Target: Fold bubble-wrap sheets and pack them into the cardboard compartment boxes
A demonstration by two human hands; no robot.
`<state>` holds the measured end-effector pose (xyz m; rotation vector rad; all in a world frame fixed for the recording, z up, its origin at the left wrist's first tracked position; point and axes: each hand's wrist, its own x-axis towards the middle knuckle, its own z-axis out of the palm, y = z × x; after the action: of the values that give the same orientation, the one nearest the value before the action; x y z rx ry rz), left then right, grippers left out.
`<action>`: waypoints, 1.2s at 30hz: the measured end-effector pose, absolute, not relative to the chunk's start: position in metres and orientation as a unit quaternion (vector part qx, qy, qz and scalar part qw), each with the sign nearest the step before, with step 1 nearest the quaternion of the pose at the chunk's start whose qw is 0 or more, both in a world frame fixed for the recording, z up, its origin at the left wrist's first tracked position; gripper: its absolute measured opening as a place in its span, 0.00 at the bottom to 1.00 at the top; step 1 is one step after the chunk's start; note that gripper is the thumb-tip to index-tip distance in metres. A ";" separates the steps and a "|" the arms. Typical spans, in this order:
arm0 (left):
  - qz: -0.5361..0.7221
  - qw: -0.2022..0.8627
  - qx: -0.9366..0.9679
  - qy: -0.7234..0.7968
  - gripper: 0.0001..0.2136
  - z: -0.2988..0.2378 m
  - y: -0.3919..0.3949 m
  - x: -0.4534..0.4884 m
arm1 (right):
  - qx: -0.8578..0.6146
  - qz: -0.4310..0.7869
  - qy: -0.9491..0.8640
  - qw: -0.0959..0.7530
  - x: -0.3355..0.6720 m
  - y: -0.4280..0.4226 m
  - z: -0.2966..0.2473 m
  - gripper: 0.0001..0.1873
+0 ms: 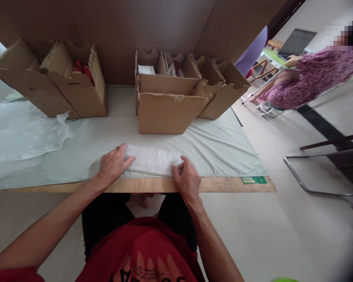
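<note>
A bundle wrapped in bubble wrap [153,159] lies near the front edge of the table [223,184]. My left hand [113,166] rests on its left end, fingers curled over the top and thumb along the edge. My right hand [187,179] grips its right end, fingers bent round the wrap. Both hands press the bundle onto the pale cloth [217,149] that covers the table.
Open cardboard boxes stand at the back: two on the left [76,90] with red items, several in the middle and right [167,109]. Loose plastic sheet [20,133] lies at the left. A seated person [308,78] and metal chair frames [320,172] are to the right.
</note>
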<state>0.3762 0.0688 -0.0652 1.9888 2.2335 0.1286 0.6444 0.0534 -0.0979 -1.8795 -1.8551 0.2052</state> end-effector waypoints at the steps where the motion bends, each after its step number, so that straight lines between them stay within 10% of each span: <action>1: 0.046 0.073 0.663 0.744 0.25 -0.065 0.068 0.375 | -0.688 0.076 -0.679 0.244 0.646 0.054 -0.097 0.23; 25: 0.007 0.151 0.657 0.738 0.13 -0.054 0.084 0.376 | -0.711 0.148 -0.682 0.084 0.649 0.090 -0.058 0.11; 29: 0.036 0.184 0.644 0.742 0.14 -0.059 0.091 0.375 | -0.685 0.211 -0.680 0.155 0.654 0.092 -0.063 0.01; 36: 0.204 0.310 0.634 0.678 0.09 -0.057 0.086 0.366 | -0.561 0.293 -0.640 0.435 0.662 0.075 -0.052 0.11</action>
<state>0.3660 0.0864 -0.0568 1.6738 1.7917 0.5386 0.6622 0.0749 -0.0520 -1.3964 -1.5935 0.7283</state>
